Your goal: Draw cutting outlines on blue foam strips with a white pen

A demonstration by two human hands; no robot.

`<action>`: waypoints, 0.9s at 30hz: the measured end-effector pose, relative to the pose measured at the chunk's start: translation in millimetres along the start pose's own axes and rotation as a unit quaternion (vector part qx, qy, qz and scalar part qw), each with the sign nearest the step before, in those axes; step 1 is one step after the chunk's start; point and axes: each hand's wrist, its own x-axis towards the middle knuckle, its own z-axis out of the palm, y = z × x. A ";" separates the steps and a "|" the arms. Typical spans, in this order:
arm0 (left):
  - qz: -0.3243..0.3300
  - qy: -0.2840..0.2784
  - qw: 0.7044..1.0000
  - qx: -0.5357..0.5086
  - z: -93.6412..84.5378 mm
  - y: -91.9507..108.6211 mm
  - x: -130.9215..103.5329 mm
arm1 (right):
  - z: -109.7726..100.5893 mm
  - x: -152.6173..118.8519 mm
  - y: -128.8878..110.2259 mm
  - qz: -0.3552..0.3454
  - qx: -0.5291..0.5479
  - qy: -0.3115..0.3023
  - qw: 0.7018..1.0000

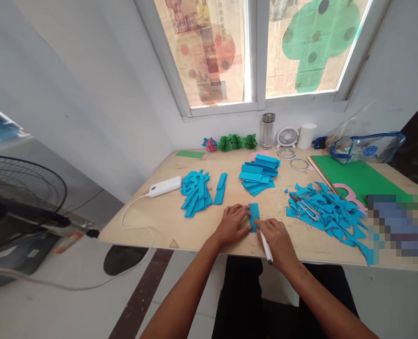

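A small blue paper piece [254, 212] lies on the table close to its front edge, between my hands. My left hand [233, 223] rests flat with spread fingers at the paper's left side, fingertips on it. In my right hand [275, 239] is a white pen [265, 246], its dark end pointing back toward me. The fingers of that hand touch the paper's lower right side, and the pen's other end is hidden under them. Beyond the piece sits a stack of folded blue paper strips [260, 174].
Cut blue shapes [197, 192] and two strips [220, 188] lie left. Blue scraps [329, 212] with scissors [306, 207] spread right, near green paper [360, 179]. A white power strip [165, 186] has a trailing cord. A bottle [267, 132] and small fan [287, 136] stand behind.
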 end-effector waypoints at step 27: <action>0.014 0.029 0.999 -0.032 2.6 -4.9 -2.8 | 0.4 -1.1 -8.2 -0.015 -0.054 -0.021 0.998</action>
